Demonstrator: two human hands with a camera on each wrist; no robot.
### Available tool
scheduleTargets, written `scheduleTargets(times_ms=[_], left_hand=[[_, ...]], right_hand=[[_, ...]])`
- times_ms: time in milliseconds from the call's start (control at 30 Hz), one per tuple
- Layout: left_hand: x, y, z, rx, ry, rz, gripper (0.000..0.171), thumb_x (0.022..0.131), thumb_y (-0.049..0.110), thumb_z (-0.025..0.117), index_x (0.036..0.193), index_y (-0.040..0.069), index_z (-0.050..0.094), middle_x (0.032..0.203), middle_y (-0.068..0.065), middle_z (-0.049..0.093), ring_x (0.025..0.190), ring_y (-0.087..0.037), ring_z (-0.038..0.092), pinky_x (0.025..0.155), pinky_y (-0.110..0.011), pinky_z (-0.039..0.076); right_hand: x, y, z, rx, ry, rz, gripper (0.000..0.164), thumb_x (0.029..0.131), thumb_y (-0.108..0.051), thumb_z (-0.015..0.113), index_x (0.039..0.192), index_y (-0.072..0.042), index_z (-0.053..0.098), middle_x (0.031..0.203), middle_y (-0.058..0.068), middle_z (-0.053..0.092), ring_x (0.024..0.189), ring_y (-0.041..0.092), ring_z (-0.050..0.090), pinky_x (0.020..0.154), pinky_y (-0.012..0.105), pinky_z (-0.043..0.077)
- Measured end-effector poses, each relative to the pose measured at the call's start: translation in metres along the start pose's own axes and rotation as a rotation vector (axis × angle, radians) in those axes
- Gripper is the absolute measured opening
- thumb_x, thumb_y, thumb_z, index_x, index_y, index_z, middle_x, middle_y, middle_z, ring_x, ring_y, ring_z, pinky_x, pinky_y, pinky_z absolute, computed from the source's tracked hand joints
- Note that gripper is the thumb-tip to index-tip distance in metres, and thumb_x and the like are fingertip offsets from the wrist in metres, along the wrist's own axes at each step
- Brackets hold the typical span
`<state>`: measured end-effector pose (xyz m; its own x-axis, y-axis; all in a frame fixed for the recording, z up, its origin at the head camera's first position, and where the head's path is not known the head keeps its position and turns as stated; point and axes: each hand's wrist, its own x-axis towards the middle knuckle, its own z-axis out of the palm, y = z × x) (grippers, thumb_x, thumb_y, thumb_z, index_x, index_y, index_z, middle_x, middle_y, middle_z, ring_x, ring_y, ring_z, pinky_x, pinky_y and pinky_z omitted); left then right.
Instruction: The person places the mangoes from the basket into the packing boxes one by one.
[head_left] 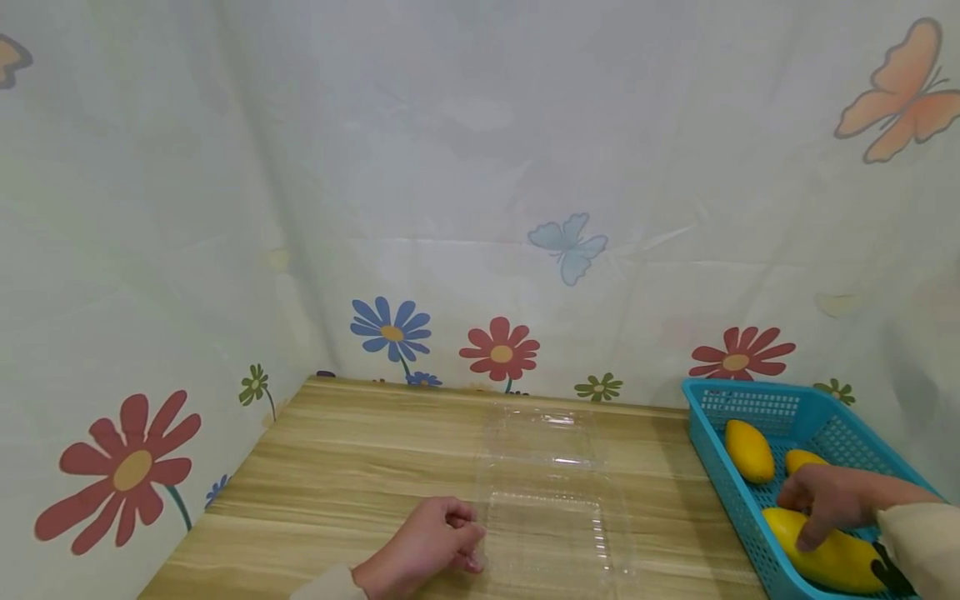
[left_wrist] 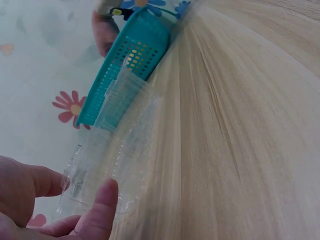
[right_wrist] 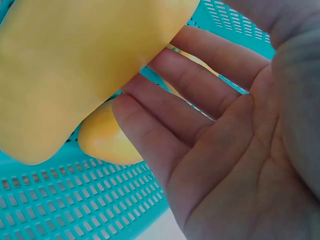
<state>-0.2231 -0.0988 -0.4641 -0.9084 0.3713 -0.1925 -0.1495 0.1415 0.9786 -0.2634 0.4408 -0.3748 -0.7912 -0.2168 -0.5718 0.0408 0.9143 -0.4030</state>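
My left hand (head_left: 431, 542) pinches the left edge of a clear plastic clamshell box (head_left: 546, 533), which lies on the table with its lid (head_left: 542, 433) folded back. In the left wrist view, the thumb is on the near side of the box (left_wrist: 132, 150). Inside the blue basket (head_left: 718, 475), my right hand (head_left: 840, 498) holds a long yellow fruit (head_left: 828, 560) with a dark end, thumb on one side and fingers on the other. The right wrist view shows fingertips against that large yellow fruit (right_wrist: 75, 65); its far end is out of frame.
Two smaller yellow fruits like mangoes, one whole in sight (head_left: 748, 451) and one partly behind the right hand (head_left: 804, 460), lie in the basket. The wood-grain table (head_left: 360, 450) meets a flower-printed curtain (head_left: 450, 167) at its back and left.
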Motion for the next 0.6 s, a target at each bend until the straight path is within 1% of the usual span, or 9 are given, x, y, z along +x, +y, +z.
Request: scheduleTargets(times_ms=[167,333,467,600], left_hand=[[0.0013,-0.0010,0.0004,-0.008,0.004,0.009,0.032,0.096,0.003,0.066,0.120,-0.015,0.057,0.094,-0.012,0.062,0.074,-0.018,0.071,0.073,-0.035,0.064],[0.0024,-0.0007,0.0003,-0.023,0.006,0.000,0.038,0.095,0.000,0.065,0.127,-0.017,0.053,0.095,-0.011,0.060,0.074,-0.019,0.069,0.074,-0.035,0.064],[0.0026,0.0010,0.0006,-0.015,0.011,-0.004,0.042,0.093,-0.003,0.066,0.130,-0.017,0.051,0.096,-0.011,0.059,0.074,-0.018,0.068,0.073,-0.035,0.064],[0.0029,0.0019,0.0009,-0.022,0.013,-0.003,0.043,0.092,-0.004,0.066,0.131,-0.017,0.051,0.096,-0.011,0.059,0.074,-0.018,0.068,0.073,-0.035,0.063]], right_hand=[[0.0012,0.0003,0.0004,0.006,-0.001,0.015,0.038,0.083,-0.009,0.083,0.117,0.002,0.069,0.112,0.008,0.072,0.100,0.027,0.063,0.095,0.057,0.054],[-0.0004,-0.0004,0.0010,0.011,-0.013,0.034,0.038,0.083,-0.008,0.082,0.118,0.001,0.069,0.110,0.007,0.072,0.098,0.026,0.063,0.095,0.055,0.055],[-0.0020,-0.0001,0.0007,0.031,-0.041,0.029,0.036,0.082,-0.004,0.081,0.116,-0.002,0.069,0.105,0.005,0.072,0.093,0.024,0.061,0.092,0.050,0.055],[-0.0032,0.0054,-0.0015,0.063,-0.079,0.012,0.042,0.082,-0.001,0.080,0.121,0.003,0.066,0.111,0.007,0.072,0.096,0.026,0.061,0.095,0.052,0.054]])
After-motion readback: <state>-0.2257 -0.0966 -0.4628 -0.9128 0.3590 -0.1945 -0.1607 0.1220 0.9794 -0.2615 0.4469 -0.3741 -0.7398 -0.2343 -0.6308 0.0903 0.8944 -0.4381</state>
